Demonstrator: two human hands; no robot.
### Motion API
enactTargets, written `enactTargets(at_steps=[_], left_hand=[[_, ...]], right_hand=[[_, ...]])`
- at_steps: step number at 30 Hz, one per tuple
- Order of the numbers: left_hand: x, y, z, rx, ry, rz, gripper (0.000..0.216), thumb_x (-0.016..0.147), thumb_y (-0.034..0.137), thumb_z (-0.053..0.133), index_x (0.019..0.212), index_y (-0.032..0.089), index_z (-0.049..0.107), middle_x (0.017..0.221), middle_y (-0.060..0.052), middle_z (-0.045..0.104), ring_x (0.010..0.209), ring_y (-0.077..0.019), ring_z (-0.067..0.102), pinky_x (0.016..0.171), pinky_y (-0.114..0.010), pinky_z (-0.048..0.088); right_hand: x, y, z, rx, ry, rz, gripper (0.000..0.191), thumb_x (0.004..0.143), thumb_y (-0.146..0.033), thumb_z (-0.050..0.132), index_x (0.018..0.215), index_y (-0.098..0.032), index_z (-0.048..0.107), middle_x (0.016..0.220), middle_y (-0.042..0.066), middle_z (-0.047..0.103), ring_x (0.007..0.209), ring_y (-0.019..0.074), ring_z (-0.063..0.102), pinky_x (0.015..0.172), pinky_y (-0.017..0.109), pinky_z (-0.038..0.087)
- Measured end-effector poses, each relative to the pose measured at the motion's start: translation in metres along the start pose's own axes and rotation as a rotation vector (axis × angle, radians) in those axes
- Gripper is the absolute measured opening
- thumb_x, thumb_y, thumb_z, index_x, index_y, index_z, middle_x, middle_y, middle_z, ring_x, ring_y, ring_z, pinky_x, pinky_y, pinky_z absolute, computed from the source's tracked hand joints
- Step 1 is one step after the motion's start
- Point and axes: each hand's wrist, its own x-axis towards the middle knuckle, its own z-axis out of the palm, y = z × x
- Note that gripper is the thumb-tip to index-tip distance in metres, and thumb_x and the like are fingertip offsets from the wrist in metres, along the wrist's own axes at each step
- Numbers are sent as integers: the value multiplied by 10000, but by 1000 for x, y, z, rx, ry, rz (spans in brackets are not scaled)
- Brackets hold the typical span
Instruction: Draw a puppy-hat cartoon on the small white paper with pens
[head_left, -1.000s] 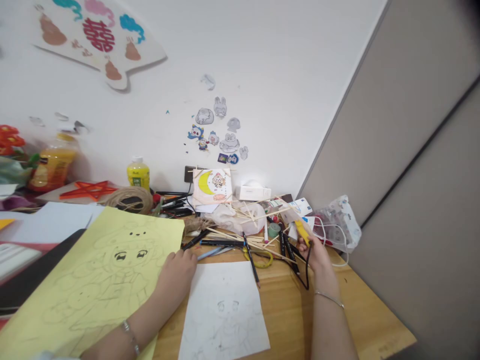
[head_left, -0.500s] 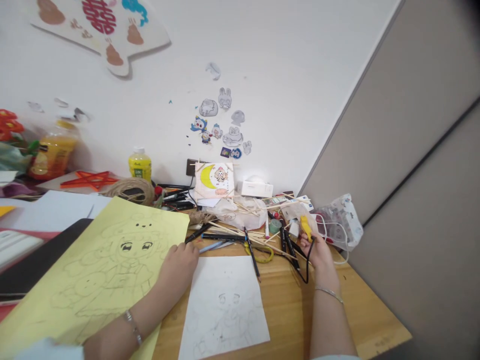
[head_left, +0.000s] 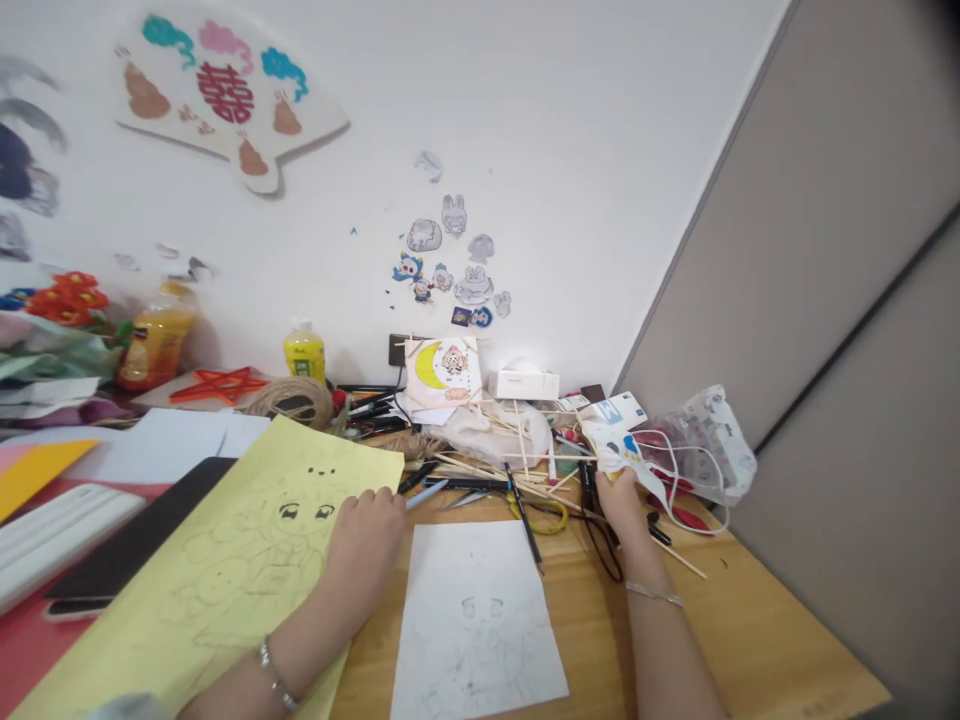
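My left hand (head_left: 367, 545) rests on the right side of a yellow sheet (head_left: 247, 560) with a pencilled figure. Its fingers are curled, and a light-blue pen (head_left: 426, 494) sticks out from them. Beside it lies a white sheet (head_left: 480, 620) with a fainter pencil drawing. At the right, my right hand (head_left: 621, 505) is closed among the clutter. A small yellow object (head_left: 621, 478) shows at its fingers, mostly hidden. Directly behind is a white printed piece (head_left: 619, 445) with cartoon shapes, touching or very near the fingers. A black cord (head_left: 604, 550) loops beside the hand.
Thin wooden sticks, black markers, a dark pencil (head_left: 523, 515) and yellow-handled scissors (head_left: 553, 515) crowd the table's back. A clear plastic bag (head_left: 705, 445) stands near the grey panel. A twine coil (head_left: 292, 402), bottles and a white keyboard (head_left: 67, 540) are at left.
The view has shifted, showing more of the left side. My right hand has turned; the yellow object is now largely covered and the white printed piece has come up behind it.
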Motion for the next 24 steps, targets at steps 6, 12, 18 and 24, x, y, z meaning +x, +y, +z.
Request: enactTargets(at_steps=[6, 12, 18, 24], left_hand=[[-1, -10, -13, -183, -8, -58, 169, 958, 299, 590, 976, 135, 629, 927, -34, 648, 820, -186, 643, 765, -383, 529], [-9, 8, -9, -424, 32, -5, 225, 986, 96, 375, 934, 165, 583, 763, -21, 671, 701, -169, 665, 593, -251, 450], [-24, 37, -4, -495, 52, 172, 265, 990, 136, 350, 896, 171, 596, 752, -37, 689, 698, -186, 675, 574, -254, 448], [-22, 35, -1, -423, 155, 376, 239, 957, 268, 483, 1069, 157, 662, 1188, -139, 650, 1139, -335, 569, 935, -470, 415]], right_hand=[[-29, -35, -13, -299, -23, -30, 204, 860, -230, 495, 924, -98, 636, 972, 269, 669, 953, 392, 649, 747, 470, 471], [-93, -75, 19, -81, -75, -1072, 325, 919, -173, 403, 1165, -166, 615, 812, 78, 704, 728, 210, 649, 643, 291, 454], [-133, -79, 48, -131, -58, -1420, 178, 887, -130, 507, 947, -183, 666, 703, 37, 648, 653, 190, 572, 563, 273, 372], [-127, -72, 53, -30, 50, -1270, 290, 964, -208, 394, 765, -189, 604, 636, 33, 602, 606, 184, 557, 561, 273, 354]])
